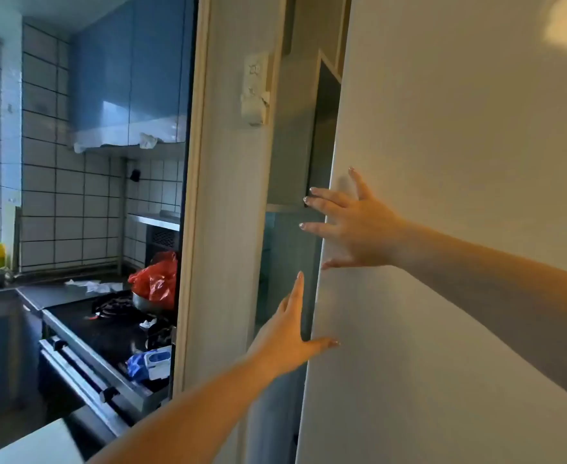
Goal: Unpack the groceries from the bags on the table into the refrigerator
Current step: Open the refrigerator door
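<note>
The right hand [359,229] is spread flat, fingers splayed, on the smooth matte refrigerator door [459,229] at its left edge. The left hand [288,336] is held open lower down, fingers straight at that edge, thumb on the door. Beyond, a crumpled glossy red plastic bag [156,279] is seen on the black stove [108,326].

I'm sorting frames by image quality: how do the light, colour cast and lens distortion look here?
Head view: warm light falls on the right hand, the left hand and the refrigerator door, where the right forearm casts a broad grey shadow; a bright glare patch sits top right; the tiled kitchen wall looks cool blue; the wide-angle lens bows the door frame; edges are slightly soft.
</note>
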`<state>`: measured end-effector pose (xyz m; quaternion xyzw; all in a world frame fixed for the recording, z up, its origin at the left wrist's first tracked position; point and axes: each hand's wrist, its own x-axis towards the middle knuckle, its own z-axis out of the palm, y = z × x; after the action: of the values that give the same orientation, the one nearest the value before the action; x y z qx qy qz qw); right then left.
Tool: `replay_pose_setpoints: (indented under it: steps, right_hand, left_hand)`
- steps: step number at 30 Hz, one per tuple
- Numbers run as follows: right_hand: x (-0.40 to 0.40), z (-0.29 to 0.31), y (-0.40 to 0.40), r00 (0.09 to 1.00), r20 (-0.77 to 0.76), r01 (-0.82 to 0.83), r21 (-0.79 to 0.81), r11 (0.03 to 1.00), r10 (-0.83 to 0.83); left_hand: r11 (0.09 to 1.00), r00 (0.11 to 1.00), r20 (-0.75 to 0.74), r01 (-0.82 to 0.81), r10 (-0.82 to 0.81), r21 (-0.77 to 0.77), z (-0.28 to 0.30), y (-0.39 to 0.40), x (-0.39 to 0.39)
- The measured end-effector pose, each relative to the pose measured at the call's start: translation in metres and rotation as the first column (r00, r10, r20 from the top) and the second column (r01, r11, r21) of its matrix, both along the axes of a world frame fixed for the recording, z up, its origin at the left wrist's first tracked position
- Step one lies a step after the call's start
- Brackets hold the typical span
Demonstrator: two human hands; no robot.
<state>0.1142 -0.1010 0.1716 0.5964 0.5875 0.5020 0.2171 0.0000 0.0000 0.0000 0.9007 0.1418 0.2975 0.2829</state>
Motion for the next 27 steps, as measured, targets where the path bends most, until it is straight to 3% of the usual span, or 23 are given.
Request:
replay_pose_setpoints:
  steps: [10,27]
  right_hand:
    - [-0.001,0.013,-0.001,0.974,0.195,-0.109,-0.025,0.994,0.111]
    - [-0.019,0.009,-0.007,0.989,0.149,-0.012,0.001,1.000,0.012]
  left_hand:
    - [0.994,0.993,0.075,0.081,-0.087,0.070,-0.008,-0.001,0.009]
    - [0.988,0.989,0.060,0.129,-0.134,0.083,-0.010,0.003,0.006]
